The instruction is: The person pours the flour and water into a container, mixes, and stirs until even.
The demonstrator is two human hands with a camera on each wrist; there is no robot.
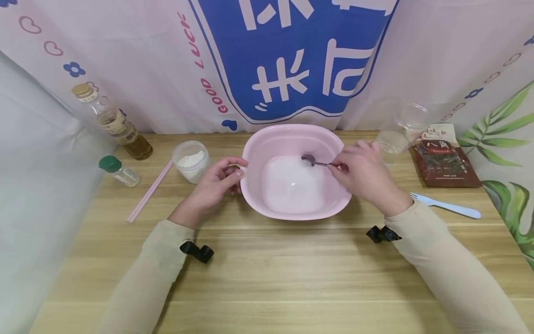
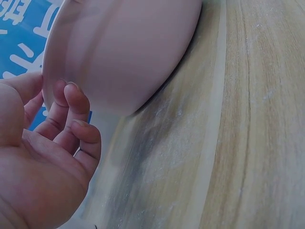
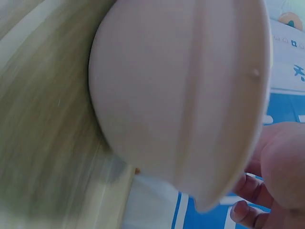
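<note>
Lying left-right, spoon [image 1: 318, 162] in right hand [image 1: 367, 178], bowl end leftward

spoon [image 1: 319, 162] handle hidden in right hand [image 1: 367, 178], bowl [image 3: 181, 95] blurred

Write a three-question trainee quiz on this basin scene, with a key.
1. True or false: the right hand holds a metal spoon over the pink basin.
2. What does the left hand touch?
A. a bottle
B. the basin's rim
C. the fork
3. Fill in: the blue plastic fork lies on the person's ___ side.

Key: 1 true; 2 B; 3 right.
</note>
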